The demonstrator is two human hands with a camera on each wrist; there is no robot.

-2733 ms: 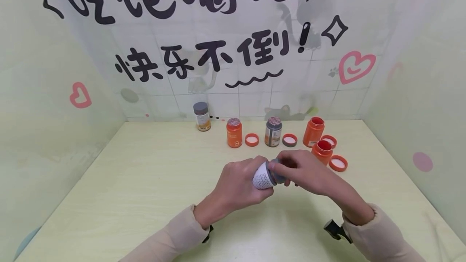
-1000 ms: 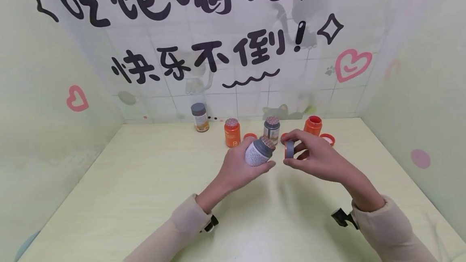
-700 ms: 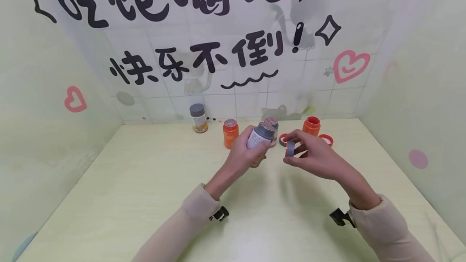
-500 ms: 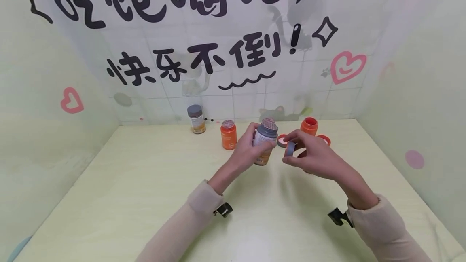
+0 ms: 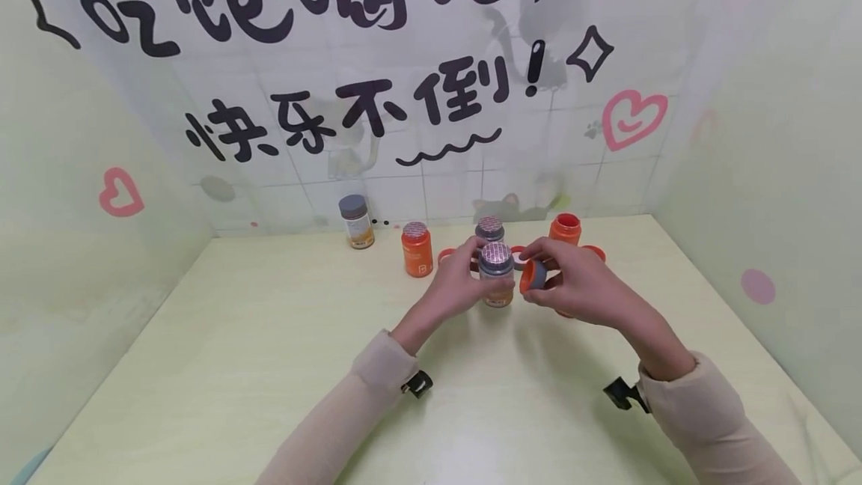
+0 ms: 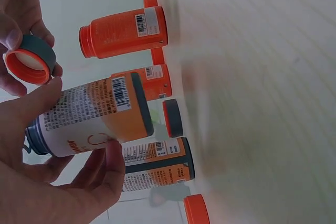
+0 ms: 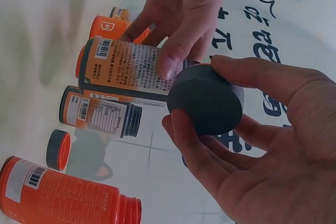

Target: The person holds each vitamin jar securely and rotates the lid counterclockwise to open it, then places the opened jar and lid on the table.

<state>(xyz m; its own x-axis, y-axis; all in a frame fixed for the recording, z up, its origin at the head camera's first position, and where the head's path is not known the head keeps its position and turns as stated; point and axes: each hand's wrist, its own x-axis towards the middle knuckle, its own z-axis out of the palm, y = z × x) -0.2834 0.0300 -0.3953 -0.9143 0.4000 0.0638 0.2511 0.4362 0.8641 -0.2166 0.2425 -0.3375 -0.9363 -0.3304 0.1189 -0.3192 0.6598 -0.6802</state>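
Observation:
My left hand (image 5: 454, 283) grips a grey-necked pill bottle (image 6: 92, 111) with an orange and white label. The bottle is upright, and a printed foil seal covers its mouth. In the left wrist view its base appears a little above the table. My right hand (image 5: 592, 287) pinches a grey screw cap (image 7: 206, 100) by its rim between thumb and fingers. The cap is tilted, its orange inside turned toward the bottle, just right of it and apart. Behind the held bottle stands another grey bottle (image 5: 489, 228) with a foil seal, partly hidden.
A sealed orange bottle (image 5: 417, 253) and a capped grey bottle (image 5: 356, 223) stand further left. An uncapped orange bottle (image 5: 564, 229) stands behind my right hand; another is mostly hidden there. Loose caps, such as a grey one (image 7: 58, 149), lie beside bottles. Printed walls enclose the table (image 5: 269, 365).
The cap has come off the bottle into my right hand. My left hand has turned the bottle from tilted to upright and lowered it. The right hand has rotated the cap slightly.

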